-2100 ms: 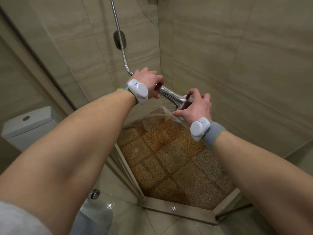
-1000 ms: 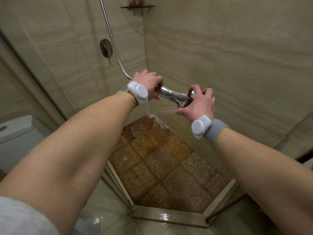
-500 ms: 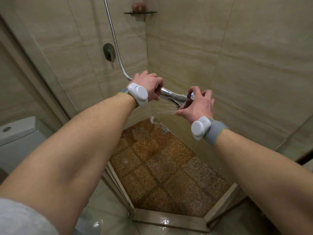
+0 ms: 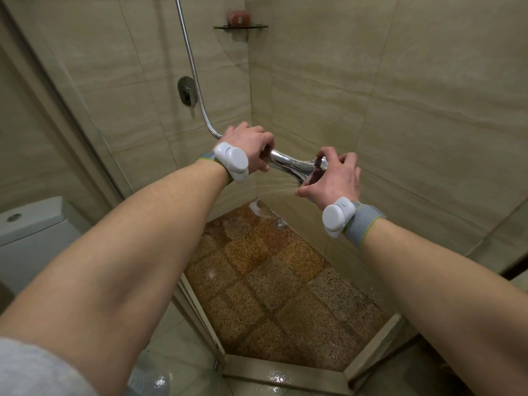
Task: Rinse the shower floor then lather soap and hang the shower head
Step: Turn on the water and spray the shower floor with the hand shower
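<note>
Gripping the shower head (image 4: 297, 166) at both ends, left hand (image 4: 248, 151) clamps its handle and right hand (image 4: 333, 178) cups its face; its long axis runs ten-to-four, spraying toward seven o'clock onto the shower floor (image 4: 274, 290).

1. No legible text, label, brand, number or sign appears anywhere in the head view.
2. The white wrist devices (image 4: 231, 160) carry no readable marking.
3. The wall tiles (image 4: 400, 110) and toilet cistern (image 4: 31, 221) are likewise unmarked.
</note>
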Motion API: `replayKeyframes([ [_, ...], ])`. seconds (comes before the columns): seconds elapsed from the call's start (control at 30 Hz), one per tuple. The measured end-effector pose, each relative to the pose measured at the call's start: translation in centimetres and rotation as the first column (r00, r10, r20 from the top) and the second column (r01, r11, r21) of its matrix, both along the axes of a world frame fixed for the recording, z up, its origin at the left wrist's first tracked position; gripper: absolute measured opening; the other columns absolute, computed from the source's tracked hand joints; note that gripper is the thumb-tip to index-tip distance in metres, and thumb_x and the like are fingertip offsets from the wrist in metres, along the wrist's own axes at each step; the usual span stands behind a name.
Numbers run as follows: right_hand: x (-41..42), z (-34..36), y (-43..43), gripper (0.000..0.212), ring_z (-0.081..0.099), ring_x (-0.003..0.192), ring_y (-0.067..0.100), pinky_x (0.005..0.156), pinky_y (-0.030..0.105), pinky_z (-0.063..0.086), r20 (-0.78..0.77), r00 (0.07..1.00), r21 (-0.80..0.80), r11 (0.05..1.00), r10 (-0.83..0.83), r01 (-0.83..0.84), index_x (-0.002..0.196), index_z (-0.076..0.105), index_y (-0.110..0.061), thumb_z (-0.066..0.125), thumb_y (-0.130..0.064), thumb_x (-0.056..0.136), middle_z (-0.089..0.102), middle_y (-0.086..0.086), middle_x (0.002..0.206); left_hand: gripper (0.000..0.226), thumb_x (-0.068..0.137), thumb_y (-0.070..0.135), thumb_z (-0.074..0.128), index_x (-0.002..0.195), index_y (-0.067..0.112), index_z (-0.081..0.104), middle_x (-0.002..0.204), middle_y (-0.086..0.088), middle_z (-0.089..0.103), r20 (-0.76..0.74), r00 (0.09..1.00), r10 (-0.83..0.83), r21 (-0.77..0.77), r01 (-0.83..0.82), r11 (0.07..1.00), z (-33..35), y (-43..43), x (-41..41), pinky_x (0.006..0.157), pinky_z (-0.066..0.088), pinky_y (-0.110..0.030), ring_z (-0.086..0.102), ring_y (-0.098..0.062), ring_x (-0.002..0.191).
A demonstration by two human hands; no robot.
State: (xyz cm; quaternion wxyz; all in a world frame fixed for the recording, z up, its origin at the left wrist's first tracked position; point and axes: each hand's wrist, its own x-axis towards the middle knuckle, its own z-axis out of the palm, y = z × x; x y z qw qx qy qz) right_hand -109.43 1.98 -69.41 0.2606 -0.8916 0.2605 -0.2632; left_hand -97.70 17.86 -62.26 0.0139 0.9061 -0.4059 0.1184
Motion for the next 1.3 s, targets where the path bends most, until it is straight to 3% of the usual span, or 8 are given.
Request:
replayKeyframes([
  [0.5, 1.0, -2.3, 1.1, 0.072, 0.050, 0.098, 0.025, 0.076, 0.030, 0.044, -0.055, 0.988, 0.168, 0.977, 0.143, -0.132, 0.116, 0.051, -0.038, 0.082, -0.043, 0.051, 0.039, 0.000, 0.109, 0.030, 0.077, 0.048, 0.067, 0.100, 0.030, 0.059, 0.101, 0.007, 0.056, -0.012, 0.999, 0.040, 0.085, -0.039, 0.996, -1.0, 2.6, 0.1, 0.080, 0.030, -0.035, 0.045, -0.023, 0.100],
  [0.6, 0.8, -2.7, 1.1, 0.078, 0.052, 0.101, 0.025, 0.076, 0.030, 0.045, -0.105, 0.982, 0.173, 0.975, 0.158, -0.139, 0.122, 0.052, -0.039, 0.081, -0.044, 0.049, 0.043, 0.003, 0.115, 0.032, 0.081, 0.047, 0.066, 0.105, 0.027, 0.060, 0.103, 0.005, 0.058, -0.070, 0.996, 0.060, 0.114, -0.052, 0.992, -1.7, 2.7, -0.3, 0.081, 0.037, -0.035, 0.049, -0.024, 0.101],
  [0.77, -0.1, -2.6, 0.2, 0.082, 0.049, 0.111, 0.031, 0.090, 0.042, 0.051, -0.167, 0.973, 0.146, 0.980, 0.160, -0.136, 0.128, 0.051, -0.040, 0.078, -0.042, 0.051, 0.043, 0.005, 0.120, 0.030, 0.082, 0.039, 0.067, 0.105, 0.020, 0.061, 0.106, -0.003, 0.062, -0.187, 0.981, 0.047, 0.136, -0.022, 0.990, -3.0, 2.1, -1.2, 0.080, 0.047, -0.035, 0.056, -0.026, 0.098],
  [1.0, -3.1, -1.4, -3.2, 0.079, 0.042, 0.118, 0.032, 0.087, 0.039, 0.045, -0.277, 0.958, 0.038, 0.998, 0.066, -0.058, 0.128, 0.053, -0.042, 0.077, -0.042, 0.053, 0.043, 0.005, 0.128, 0.028, 0.084, 0.040, 0.065, 0.108, 0.024, 0.060, 0.109, 0.001, 0.064, -0.298, 0.954, -0.011, 0.106, 0.045, 0.993, -5.1, -1.6, -2.6, 0.082, 0.049, -0.035, 0.059, -0.022, 0.100],
  [1.3, -7.0, 1.5, -7.0, 0.067, 0.042, 0.113, 0.031, 0.092, 0.044, 0.045, -0.281, 0.953, -0.073, 0.993, -0.110, 0.093, 0.118, 0.059, -0.040, 0.076, -0.041, 0.053, 0.044, 0.003, 0.117, 0.029, 0.084, 0.042, 0.064, 0.109, 0.028, 0.061, 0.109, 0.003, 0.066, -0.312, 0.935, -0.166, -0.014, 0.170, 0.985, -5.2, -7.5, -4.2, 0.086, 0.050, -0.039, 0.060, -0.022, 0.101],
])
